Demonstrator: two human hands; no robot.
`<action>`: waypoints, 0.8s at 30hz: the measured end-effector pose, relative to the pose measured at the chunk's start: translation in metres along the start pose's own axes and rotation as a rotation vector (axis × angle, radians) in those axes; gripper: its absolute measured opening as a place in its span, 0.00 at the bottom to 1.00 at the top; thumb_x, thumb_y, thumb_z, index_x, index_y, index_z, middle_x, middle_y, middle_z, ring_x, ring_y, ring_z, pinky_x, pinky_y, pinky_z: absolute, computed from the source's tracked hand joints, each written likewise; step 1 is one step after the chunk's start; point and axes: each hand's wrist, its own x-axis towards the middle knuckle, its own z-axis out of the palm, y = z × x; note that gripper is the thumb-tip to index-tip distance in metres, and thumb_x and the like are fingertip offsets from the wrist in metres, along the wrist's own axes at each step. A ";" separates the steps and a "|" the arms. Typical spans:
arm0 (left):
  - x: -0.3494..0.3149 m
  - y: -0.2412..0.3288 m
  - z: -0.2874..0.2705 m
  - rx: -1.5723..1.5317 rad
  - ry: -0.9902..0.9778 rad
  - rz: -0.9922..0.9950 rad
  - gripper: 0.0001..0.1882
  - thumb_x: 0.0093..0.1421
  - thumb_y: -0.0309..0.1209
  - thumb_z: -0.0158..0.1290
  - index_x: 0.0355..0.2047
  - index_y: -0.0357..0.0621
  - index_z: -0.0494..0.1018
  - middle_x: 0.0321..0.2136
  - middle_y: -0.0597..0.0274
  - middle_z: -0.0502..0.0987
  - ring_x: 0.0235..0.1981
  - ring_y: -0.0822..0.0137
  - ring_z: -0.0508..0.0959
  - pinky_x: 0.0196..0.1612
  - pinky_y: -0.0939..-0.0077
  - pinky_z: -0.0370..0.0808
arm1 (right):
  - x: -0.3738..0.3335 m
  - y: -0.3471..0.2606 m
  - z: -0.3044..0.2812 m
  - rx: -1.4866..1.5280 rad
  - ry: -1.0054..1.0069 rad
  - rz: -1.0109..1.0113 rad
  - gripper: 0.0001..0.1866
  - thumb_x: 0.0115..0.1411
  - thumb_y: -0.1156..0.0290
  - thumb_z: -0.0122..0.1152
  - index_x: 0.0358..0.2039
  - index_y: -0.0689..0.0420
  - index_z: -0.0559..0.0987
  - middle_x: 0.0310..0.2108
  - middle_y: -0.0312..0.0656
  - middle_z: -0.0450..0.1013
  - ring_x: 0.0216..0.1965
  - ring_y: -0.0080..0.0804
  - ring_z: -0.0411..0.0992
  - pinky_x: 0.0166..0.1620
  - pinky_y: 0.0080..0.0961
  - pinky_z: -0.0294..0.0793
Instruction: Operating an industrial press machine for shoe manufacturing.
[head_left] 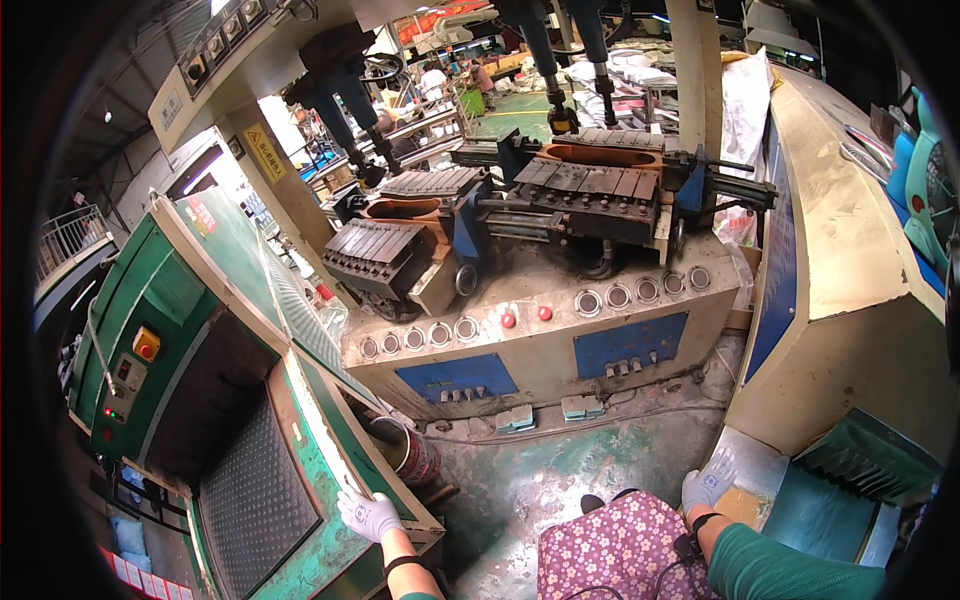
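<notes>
A large beige press (545,335) with two clamp stations stands ahead. A green machine (250,400) sits to the left, its rim under the gloved left hand (369,516), fingers spread flat. The gloved right hand (706,488) rests loosely open on a tan board (745,506), lower right.

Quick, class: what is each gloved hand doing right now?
Left hand: open, resting on the green machine.
Right hand: empty, fingers loosely spread, beside the cardboard piece.

Factory hall: worn, stained concrete floor (560,470), beige press machine (540,340), green conveyor machine (160,300), daylight at far end.
</notes>
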 end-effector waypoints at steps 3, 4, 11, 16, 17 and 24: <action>0.000 0.001 0.000 -0.001 0.004 0.004 0.37 0.53 0.36 0.63 0.64 0.44 0.66 0.66 0.50 0.67 0.67 0.52 0.65 0.69 0.56 0.61 | 0.000 0.001 0.001 -0.006 -0.002 0.001 0.49 0.58 0.58 0.57 0.77 0.57 0.50 0.79 0.45 0.43 0.80 0.43 0.39 0.77 0.50 0.35; 0.000 0.002 -0.001 -0.001 0.001 0.007 0.37 0.53 0.37 0.63 0.64 0.44 0.66 0.66 0.50 0.67 0.67 0.52 0.65 0.68 0.56 0.61 | 0.000 0.002 0.002 -0.014 0.004 0.000 0.49 0.58 0.58 0.57 0.77 0.57 0.49 0.79 0.45 0.43 0.80 0.43 0.39 0.77 0.50 0.35; 0.001 0.000 0.002 0.009 0.006 0.005 0.38 0.54 0.37 0.63 0.65 0.44 0.66 0.66 0.50 0.67 0.67 0.52 0.65 0.68 0.56 0.62 | 0.003 0.003 0.008 -0.022 0.006 -0.003 0.49 0.58 0.57 0.56 0.77 0.57 0.49 0.79 0.45 0.42 0.80 0.43 0.38 0.77 0.51 0.34; 0.002 -0.003 0.009 0.021 0.010 0.003 0.38 0.54 0.37 0.62 0.65 0.45 0.66 0.67 0.50 0.67 0.68 0.52 0.65 0.69 0.56 0.61 | 0.002 0.002 0.005 0.003 -0.012 0.003 0.49 0.58 0.58 0.56 0.77 0.58 0.49 0.79 0.45 0.42 0.80 0.43 0.38 0.77 0.51 0.34; 0.001 -0.003 0.008 0.022 0.007 0.000 0.38 0.54 0.38 0.62 0.65 0.45 0.65 0.67 0.51 0.67 0.68 0.52 0.65 0.69 0.56 0.61 | 0.002 0.002 0.004 0.003 -0.012 0.002 0.49 0.58 0.58 0.56 0.77 0.58 0.49 0.79 0.45 0.42 0.80 0.43 0.38 0.77 0.51 0.34; 0.001 0.000 0.002 0.026 -0.011 -0.002 0.38 0.54 0.38 0.62 0.66 0.45 0.65 0.67 0.51 0.66 0.68 0.52 0.65 0.69 0.56 0.61 | 0.003 0.003 0.007 0.002 0.003 0.001 0.49 0.57 0.58 0.57 0.76 0.59 0.51 0.79 0.45 0.43 0.80 0.43 0.38 0.77 0.51 0.34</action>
